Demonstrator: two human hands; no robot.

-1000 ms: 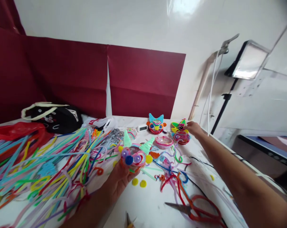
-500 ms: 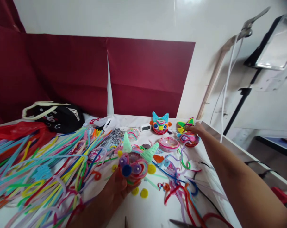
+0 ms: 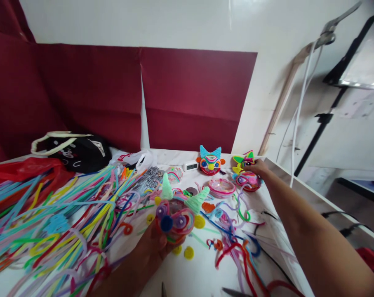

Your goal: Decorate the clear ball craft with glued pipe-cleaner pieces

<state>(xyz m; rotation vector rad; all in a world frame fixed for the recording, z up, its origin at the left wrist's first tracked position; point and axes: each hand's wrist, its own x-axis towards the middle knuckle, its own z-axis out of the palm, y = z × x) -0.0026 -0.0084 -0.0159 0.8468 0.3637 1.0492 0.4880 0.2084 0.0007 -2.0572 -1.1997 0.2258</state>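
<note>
My left hand [image 3: 152, 245] is closed around the lower part of a pipe-cleaner animal face [image 3: 176, 218], held above the table. It has pale green pointed ears, purple bead-like eyes and a dark blue round nose. My right arm stretches to the far right, where my right hand [image 3: 258, 167] has its fingers bent on a pipe-cleaner face with yellow-green ears [image 3: 244, 159]. Its fingertips are partly hidden. Just below that hand lies a pink face with a purple eye [image 3: 248, 181]. A blue-eared face [image 3: 210, 161] stands nearby at the back.
Loose pipe cleaners [image 3: 81, 210] cover the table's left side. A pink-rimmed round piece [image 3: 221, 187], yellow discs [image 3: 189, 252] and a small white digital clock [image 3: 190, 166] lie around the middle. Scissor-like blades [image 3: 234, 292] poke in at the front. A black bag [image 3: 78, 154] sits back left.
The view has shifted slightly. Both hands keep nearly the same places, the left still holding the green-eared face and the right still at the yellow-green-eared one.
</note>
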